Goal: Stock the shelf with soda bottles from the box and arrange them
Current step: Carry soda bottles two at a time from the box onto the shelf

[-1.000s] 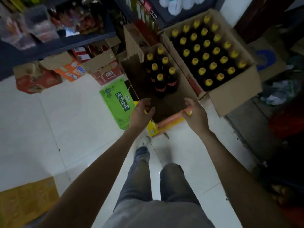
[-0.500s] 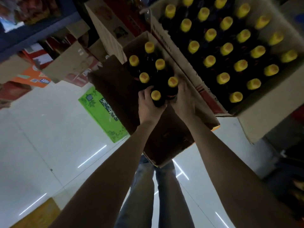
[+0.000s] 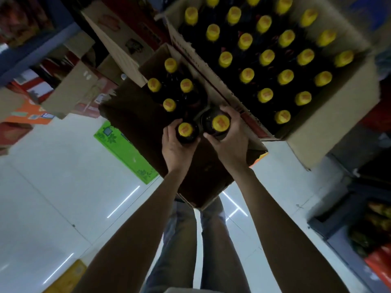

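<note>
Two dark soda bottles, yellow caps up, sit at the near end of the part-empty box (image 3: 135, 115). The left hand (image 3: 176, 148) wraps the left bottle (image 3: 185, 132) at its shoulder, and the right hand (image 3: 229, 142) curls round the right bottle (image 3: 219, 124) just under the cap. Full bottles like these look weighty, stiff and smooth, so a firm grip below the shoulder seems wisest. Four more bottles (image 3: 169, 105) stand behind; the full box (image 3: 330, 132) waits alongside.
</note>
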Available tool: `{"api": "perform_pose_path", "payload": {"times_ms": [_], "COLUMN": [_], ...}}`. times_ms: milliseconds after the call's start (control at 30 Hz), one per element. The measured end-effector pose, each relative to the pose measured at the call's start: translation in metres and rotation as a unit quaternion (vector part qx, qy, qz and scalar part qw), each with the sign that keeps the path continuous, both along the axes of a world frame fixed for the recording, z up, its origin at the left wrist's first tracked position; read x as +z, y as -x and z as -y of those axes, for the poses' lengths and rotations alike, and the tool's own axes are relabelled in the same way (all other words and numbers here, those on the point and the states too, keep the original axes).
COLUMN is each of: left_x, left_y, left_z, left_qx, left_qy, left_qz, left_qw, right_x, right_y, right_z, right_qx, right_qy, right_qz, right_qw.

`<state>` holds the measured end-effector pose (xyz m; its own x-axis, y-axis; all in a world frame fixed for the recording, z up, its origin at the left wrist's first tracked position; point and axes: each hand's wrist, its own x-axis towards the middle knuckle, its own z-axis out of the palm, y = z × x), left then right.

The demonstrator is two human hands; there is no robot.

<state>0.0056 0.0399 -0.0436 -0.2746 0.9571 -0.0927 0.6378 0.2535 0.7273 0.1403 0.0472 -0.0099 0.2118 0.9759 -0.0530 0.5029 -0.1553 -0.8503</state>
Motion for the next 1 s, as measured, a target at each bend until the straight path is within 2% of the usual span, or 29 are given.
{"api": "perform_pose_path", "payload": {"times_ms": [100, 167, 300, 400, 533, 633, 800, 1000], "left_x": [0.048, 0.087, 0.155, 0.184, 0.200, 0.208, 0.216, 0.229], "left_y": [0.027, 0.038, 0.030, 0.012, -0.025, -0.065, -0.135, -0.212], "left_z": [0.013, 0.018, 0.025, 0.033, 0.053, 0.079, 0.146, 0.261], "left_qx": [-0.131, -0.181, -0.230, -0.295, -0.389, -0.455, -0.583, -0.663], "left_qy": [-0.088, -0.132, -0.140, -0.100, -0.029, 0.025, 0.084, 0.143], "left_qz": [0.024, 0.065, 0.181, 0.248, 0.281, 0.286, 0.265, 0.242], "left_qw": [0.987, 0.973, 0.946, 0.917, 0.877, 0.843, 0.763, 0.694], "right_x": [0.050, 0.083, 0.125, 0.146, 0.164, 0.169, 0.172, 0.182], "right_y": [-0.001, -0.002, -0.012, -0.021, -0.034, -0.046, -0.070, -0.113], "right_z": [0.023, 0.042, 0.088, 0.128, 0.194, 0.249, 0.350, 0.495], "right_qx": [-0.060, -0.099, -0.171, -0.234, -0.325, -0.379, -0.482, -0.547], "right_qy": [-0.029, -0.034, -0.071, -0.105, -0.116, -0.100, -0.093, -0.084], "right_qz": [-0.044, -0.091, -0.137, -0.158, -0.175, -0.163, -0.178, -0.180], "right_qw": [0.997, 0.990, 0.973, 0.954, 0.922, 0.905, 0.853, 0.813]}}
